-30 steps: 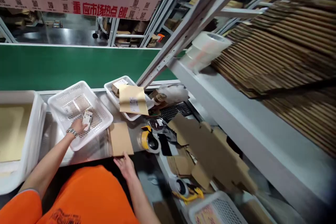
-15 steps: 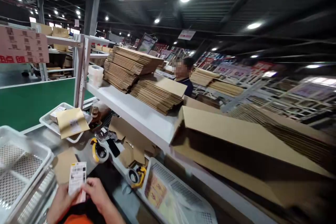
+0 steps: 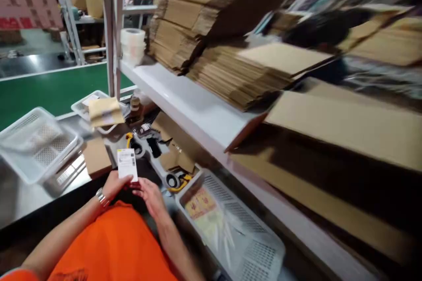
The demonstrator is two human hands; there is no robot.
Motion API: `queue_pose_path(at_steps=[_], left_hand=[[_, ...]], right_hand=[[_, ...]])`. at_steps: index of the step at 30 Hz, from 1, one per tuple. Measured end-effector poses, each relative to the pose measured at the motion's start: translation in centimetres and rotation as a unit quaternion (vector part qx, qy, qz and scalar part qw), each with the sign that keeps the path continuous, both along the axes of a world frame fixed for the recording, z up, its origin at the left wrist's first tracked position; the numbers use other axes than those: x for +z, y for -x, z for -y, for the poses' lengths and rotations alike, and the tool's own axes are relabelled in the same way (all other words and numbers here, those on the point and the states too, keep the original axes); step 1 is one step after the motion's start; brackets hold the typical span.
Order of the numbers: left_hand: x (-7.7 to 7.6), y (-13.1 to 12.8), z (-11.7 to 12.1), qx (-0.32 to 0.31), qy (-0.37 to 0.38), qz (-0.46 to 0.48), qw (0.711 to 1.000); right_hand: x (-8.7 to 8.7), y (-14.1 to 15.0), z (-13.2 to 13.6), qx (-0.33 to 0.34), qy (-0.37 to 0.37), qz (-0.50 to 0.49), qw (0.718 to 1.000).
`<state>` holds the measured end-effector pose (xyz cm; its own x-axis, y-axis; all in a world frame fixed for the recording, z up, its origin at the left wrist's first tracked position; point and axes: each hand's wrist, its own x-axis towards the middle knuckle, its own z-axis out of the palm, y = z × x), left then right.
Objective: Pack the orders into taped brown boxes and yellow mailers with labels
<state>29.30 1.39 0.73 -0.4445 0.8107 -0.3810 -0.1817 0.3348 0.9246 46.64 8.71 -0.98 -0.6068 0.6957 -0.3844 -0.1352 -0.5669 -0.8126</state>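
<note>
Shipping label held at worktop front edge

The left hand pinches the label's lower edge between thumb and fingers, in front of the torso. The right hand is loosely curled, fingertips beside the lower right corner; whether it grips the label cannot be determined. A strip of metal worktop shows between the white mesh basket and the front edge. A brown cardboard piece lies beyond the left hand. Obstructions: a tape dispenser lies beyond the label; a second tape dispenser, a grey basket and the overhanging shelf bound the right side.
</note>
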Motion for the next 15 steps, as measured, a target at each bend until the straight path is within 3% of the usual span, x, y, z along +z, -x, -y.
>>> queue_pose_path(at_steps=[8,15], left_hand=[[-3.4,-5.7,0.0,0.063,0.02,0.08,0.995],[-4.7,-7.3,0.7,0.088,0.032,0.101,0.99]], right_hand=[[-2.9,-5.1,-0.6,0.012,0.058,0.029,0.998],[-3.1,-6.5,-0.5,0.029,0.066,0.049,0.996]])
